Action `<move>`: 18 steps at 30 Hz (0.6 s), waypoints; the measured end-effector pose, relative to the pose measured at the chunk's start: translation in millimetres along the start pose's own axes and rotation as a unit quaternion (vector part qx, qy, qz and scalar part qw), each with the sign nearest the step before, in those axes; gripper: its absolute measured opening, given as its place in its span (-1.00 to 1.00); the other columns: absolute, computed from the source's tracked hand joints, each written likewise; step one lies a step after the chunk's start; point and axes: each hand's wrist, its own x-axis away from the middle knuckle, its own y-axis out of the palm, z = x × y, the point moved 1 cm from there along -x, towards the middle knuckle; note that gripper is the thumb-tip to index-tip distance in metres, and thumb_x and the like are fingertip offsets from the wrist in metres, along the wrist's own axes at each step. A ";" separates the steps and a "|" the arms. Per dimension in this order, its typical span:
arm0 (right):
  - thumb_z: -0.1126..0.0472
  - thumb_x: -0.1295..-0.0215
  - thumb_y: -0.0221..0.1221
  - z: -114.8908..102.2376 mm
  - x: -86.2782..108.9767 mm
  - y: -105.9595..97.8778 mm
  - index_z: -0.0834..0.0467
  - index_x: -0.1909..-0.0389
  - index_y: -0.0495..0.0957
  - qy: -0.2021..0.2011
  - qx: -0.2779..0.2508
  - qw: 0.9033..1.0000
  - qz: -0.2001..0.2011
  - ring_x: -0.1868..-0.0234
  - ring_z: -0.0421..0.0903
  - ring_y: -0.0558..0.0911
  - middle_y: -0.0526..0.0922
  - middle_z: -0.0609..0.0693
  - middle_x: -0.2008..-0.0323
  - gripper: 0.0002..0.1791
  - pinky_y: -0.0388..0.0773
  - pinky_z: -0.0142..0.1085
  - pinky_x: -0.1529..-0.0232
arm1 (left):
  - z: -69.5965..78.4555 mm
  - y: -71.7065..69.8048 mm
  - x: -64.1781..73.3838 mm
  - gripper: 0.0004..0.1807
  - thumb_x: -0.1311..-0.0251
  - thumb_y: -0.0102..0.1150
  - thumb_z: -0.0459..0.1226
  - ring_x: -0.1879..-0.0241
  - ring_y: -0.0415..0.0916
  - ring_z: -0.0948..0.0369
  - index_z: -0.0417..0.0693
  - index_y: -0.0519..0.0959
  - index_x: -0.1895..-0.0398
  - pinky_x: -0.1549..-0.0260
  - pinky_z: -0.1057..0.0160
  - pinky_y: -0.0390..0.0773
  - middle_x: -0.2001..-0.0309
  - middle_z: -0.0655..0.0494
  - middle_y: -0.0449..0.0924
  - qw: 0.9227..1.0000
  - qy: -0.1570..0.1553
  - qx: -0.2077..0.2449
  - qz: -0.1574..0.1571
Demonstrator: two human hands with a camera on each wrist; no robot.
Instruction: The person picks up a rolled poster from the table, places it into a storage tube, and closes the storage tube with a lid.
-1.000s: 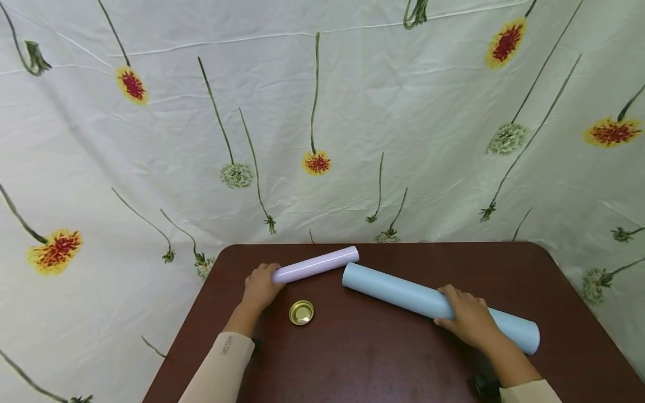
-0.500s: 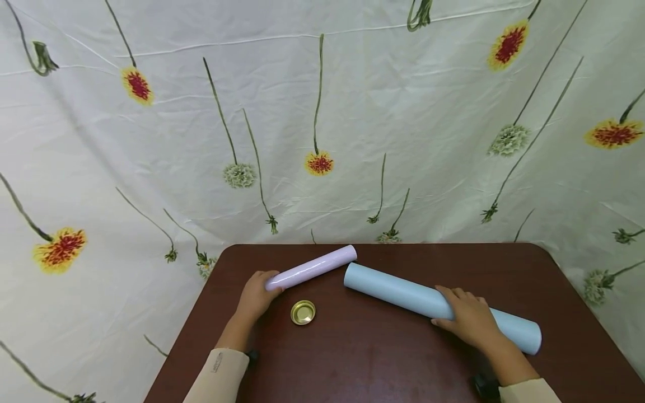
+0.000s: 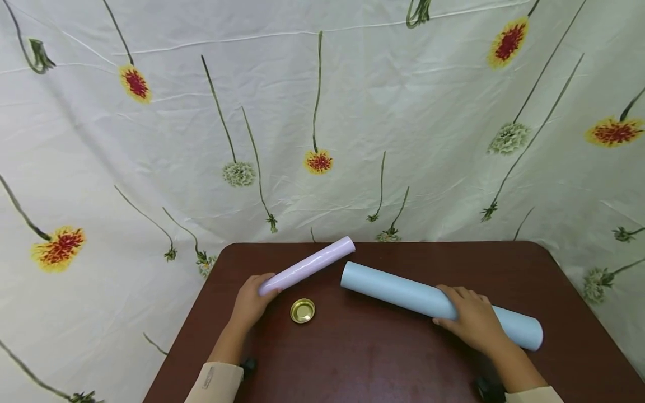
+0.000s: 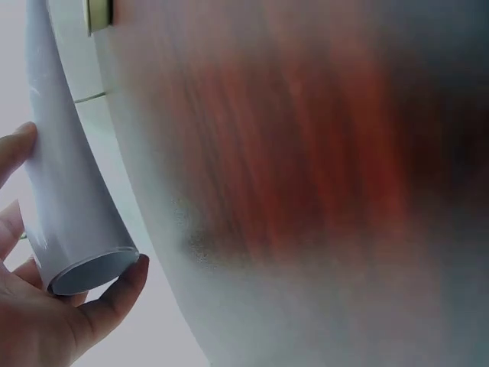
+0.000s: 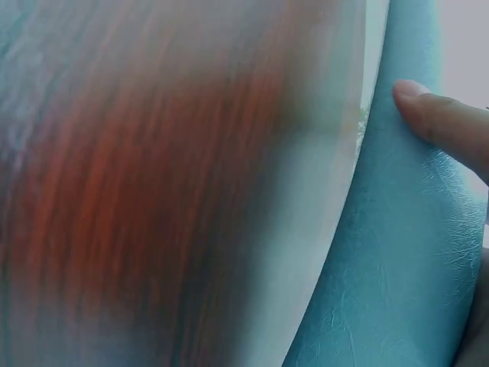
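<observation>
At the left side of the table my left hand point(image 3: 250, 302) grips the near end of a glossy lilac tube point(image 3: 308, 267), which slants up toward the back right. In the left wrist view the lilac tube point(image 4: 76, 183) shows a hollow open end with fingers curled about it. My right hand point(image 3: 472, 318) holds a thicker light blue roll point(image 3: 398, 290) around its right half. That blue roll point(image 5: 382, 267) has a finely creased surface in the right wrist view, with the thumb point(image 5: 439, 122) against it. Between the hands, nearer the left, lies a small round gold lid-like dish point(image 3: 303, 311).
The dark brown wooden table point(image 3: 368, 358) has rounded back corners. Right behind it hangs a pale cloth point(image 3: 428, 112) printed with flowers. Dark wrist devices sit under both forearms.
My left hand has drawn back toward me and left with the lilac tube, which now slants more steeply, its far end a little higher. The right hand and blue roll have hardly moved.
</observation>
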 end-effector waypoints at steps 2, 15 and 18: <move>-0.12 -0.03 0.50 0.2 0.8 -2.3 0.07 -0.38 0.41 0.001 -0.004 1.000 0.012 -0.13 0.27 0.59 0.61 0.23 -0.15 -0.11 0.39 0.29 -0.05 | 1.0 -1.4 2.4 -0.51 -0.17 0.44 -0.18 -0.03 0.57 -0.09 -0.12 0.63 -0.17 -0.08 -0.15 0.49 -0.05 -0.18 0.63 1.000 0.001 0.003 0.003; -0.02 0.06 0.56 2.8 6.7 -7.5 0.07 -0.35 0.42 -0.024 -0.022 0.994 0.108 -0.15 0.25 0.55 0.60 0.20 -0.13 -0.10 0.32 0.25 -0.05 | 9.2 -14.6 20.4 -0.47 -0.25 0.37 -0.08 -0.14 0.53 -0.08 0.00 0.58 -0.26 -0.12 -0.15 0.47 -0.21 -0.13 0.58 0.998 -0.044 0.037 0.000; 0.00 0.09 0.57 3.6 7.8 -7.9 0.05 -0.35 0.42 -0.023 -0.025 0.992 0.124 -0.14 0.24 0.55 0.60 0.20 -0.13 -0.09 0.31 0.24 -0.04 | 9.3 -15.8 23.3 -0.47 -0.25 0.37 -0.06 -0.15 0.52 -0.06 0.02 0.58 -0.27 -0.12 -0.13 0.45 -0.22 -0.11 0.57 0.998 -0.048 0.049 -0.003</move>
